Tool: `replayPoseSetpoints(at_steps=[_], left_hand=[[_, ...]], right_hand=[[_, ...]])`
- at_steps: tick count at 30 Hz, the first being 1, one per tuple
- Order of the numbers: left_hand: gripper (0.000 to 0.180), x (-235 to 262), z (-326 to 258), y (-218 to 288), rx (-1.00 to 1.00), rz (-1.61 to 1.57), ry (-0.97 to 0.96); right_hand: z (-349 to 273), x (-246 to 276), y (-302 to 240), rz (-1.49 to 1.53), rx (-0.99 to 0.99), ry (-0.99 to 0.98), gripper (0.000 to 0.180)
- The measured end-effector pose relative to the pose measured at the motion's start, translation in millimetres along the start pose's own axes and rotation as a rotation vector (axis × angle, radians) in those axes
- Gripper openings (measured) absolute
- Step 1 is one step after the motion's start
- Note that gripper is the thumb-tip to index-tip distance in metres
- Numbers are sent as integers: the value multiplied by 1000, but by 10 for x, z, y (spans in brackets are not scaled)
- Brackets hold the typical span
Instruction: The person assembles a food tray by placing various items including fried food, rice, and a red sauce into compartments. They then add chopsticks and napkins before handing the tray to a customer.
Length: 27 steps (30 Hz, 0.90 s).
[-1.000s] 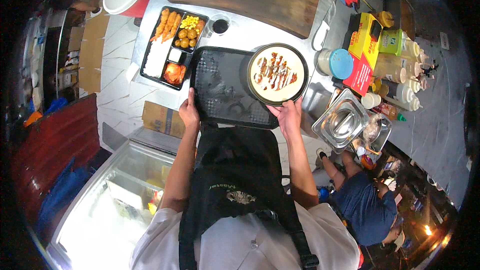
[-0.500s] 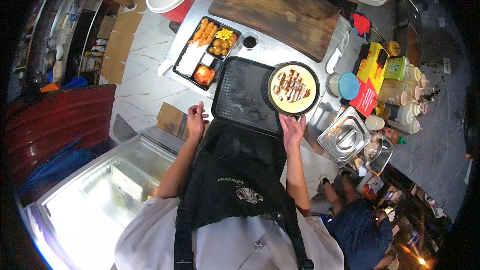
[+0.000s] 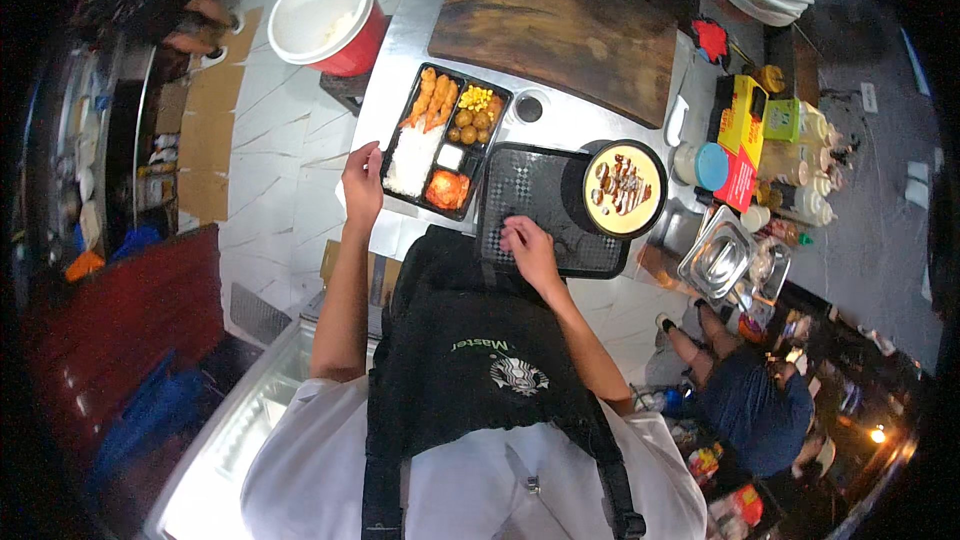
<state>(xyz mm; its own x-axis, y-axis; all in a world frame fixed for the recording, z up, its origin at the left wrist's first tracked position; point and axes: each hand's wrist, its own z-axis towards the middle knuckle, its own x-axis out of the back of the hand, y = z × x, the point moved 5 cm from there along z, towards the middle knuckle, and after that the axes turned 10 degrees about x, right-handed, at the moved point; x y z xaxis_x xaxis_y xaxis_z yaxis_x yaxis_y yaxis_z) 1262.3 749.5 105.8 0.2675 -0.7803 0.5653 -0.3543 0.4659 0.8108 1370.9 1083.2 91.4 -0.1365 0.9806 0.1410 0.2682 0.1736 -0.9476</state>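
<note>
Black plastic serving tray (image 3: 545, 210) lies under the right hand (image 3: 528, 245), whose fingers rest flat on its near edge, holding nothing. Beyond this hand, a round bowl of yellow custard with dark sauce (image 3: 624, 189) stands on the tray's far right corner. The left hand (image 3: 361, 180) touches the near left edge of a black bento box (image 3: 445, 140), just left of the tray; whether it grips, I cannot tell.

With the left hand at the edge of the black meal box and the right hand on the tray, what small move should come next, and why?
Probably the left hand should slide the meal box to the right, onto the black tray. The box sits just left of the tray, the tray's left part is bare beside the round dish, and the right hand rests on the tray's near edge, which seems to steady it.
</note>
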Motion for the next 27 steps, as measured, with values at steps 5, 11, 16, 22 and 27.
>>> replayPoseSetpoints(at_steps=[5, 11, 16, 22, 27], left_hand=[[32, -234, 319, -10, -34, 36, -234], [31, -313, 341, 83, -112, 127, -268], [27, -330, 309, 161, -184, 138, -198], [25, -326, 315, 157, -139, 71, -191], [24, -283, 357, 87, -97, -4, -235]], right_hand=[[300, -353, -105, -288, -29, 30, 31], [361, -473, -206, -455, -64, 85, 33], [448, -532, -314, -495, -35, 192, 30], [591, -483, -341, -464, -55, 210, 37], [699, -426, -420, -309, 41, 279, 34]])
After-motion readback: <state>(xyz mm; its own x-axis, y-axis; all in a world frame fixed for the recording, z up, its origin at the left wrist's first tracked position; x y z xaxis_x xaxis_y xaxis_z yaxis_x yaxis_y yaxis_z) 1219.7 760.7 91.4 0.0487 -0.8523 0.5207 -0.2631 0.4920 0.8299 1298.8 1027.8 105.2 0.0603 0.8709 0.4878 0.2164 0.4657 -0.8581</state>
